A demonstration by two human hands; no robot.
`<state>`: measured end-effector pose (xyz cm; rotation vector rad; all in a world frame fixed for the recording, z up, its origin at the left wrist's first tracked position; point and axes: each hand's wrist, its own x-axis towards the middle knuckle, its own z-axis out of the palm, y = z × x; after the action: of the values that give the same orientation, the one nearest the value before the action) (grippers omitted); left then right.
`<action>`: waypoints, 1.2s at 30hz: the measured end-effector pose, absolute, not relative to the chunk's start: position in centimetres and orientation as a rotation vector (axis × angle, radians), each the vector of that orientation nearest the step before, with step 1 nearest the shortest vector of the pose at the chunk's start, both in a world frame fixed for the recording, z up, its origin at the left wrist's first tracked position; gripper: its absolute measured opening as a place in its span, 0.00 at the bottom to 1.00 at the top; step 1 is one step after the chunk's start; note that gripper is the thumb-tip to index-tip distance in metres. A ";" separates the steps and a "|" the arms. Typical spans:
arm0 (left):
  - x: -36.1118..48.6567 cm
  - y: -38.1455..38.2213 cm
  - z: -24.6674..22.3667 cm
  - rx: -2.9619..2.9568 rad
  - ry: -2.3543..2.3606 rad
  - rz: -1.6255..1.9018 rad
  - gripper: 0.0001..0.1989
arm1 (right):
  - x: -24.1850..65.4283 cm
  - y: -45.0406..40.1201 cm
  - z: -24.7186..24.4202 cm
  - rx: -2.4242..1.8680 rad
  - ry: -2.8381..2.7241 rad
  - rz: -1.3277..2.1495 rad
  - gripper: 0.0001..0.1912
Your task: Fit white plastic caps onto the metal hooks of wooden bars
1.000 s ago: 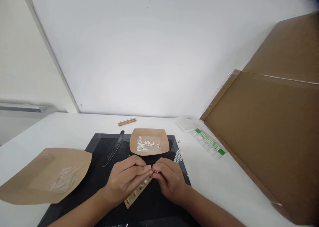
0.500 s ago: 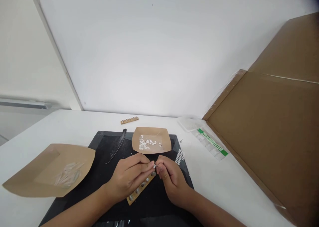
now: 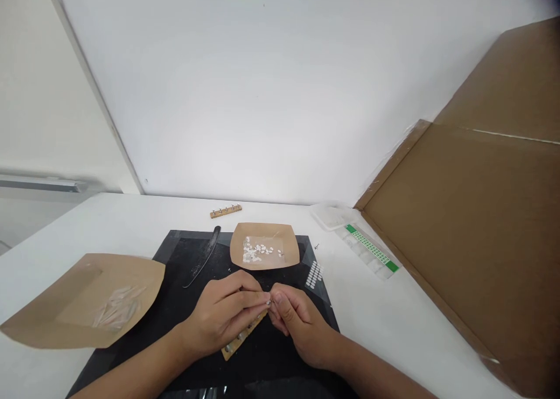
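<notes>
My left hand (image 3: 225,308) is closed in a pinch on a small silvery-white piece (image 3: 268,303). My right hand (image 3: 300,323), also closed, meets it there with the thumb and curled fingers against the piece; most of it is hidden. Under the left fingers lies a wooden strip (image 3: 231,347) with several small metal pegs, partly covered by the hands. Just beyond the hands, a brown paper tray (image 3: 286,235) holds small white ovals (image 3: 258,250). To its right is a sheet of white oval stickers (image 3: 314,275).
A dark nail file (image 3: 210,252) lies on the black mat (image 3: 179,247). A larger paper tray (image 3: 65,305) at left holds clear plastic pieces. A second pegged strip (image 3: 226,211) stands at the back. A clear case with a green label (image 3: 371,248) lies by the cardboard (image 3: 472,212).
My hands have drawn closer together, and the right fingers have dropped slightly and curled nearer the left fingertips. The thin metal stem seen between them before is now hidden. The view shifted slightly.
</notes>
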<state>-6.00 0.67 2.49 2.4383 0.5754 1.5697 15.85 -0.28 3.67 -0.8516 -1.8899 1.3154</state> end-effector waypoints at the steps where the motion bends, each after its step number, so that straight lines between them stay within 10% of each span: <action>1: -6.0 0.7 2.4 2.430 0.566 1.554 0.11 | 15.9 -0.3 3.7 -0.854 -1.888 1.328 0.29; 36: -5.5 0.7 2.1 2.087 0.705 1.330 0.13 | 16.5 0.6 2.7 -0.843 -2.136 0.713 0.16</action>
<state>-5.50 0.72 2.15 2.0874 0.7045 1.3304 16.50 0.59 2.68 -0.8429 -2.1360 0.7134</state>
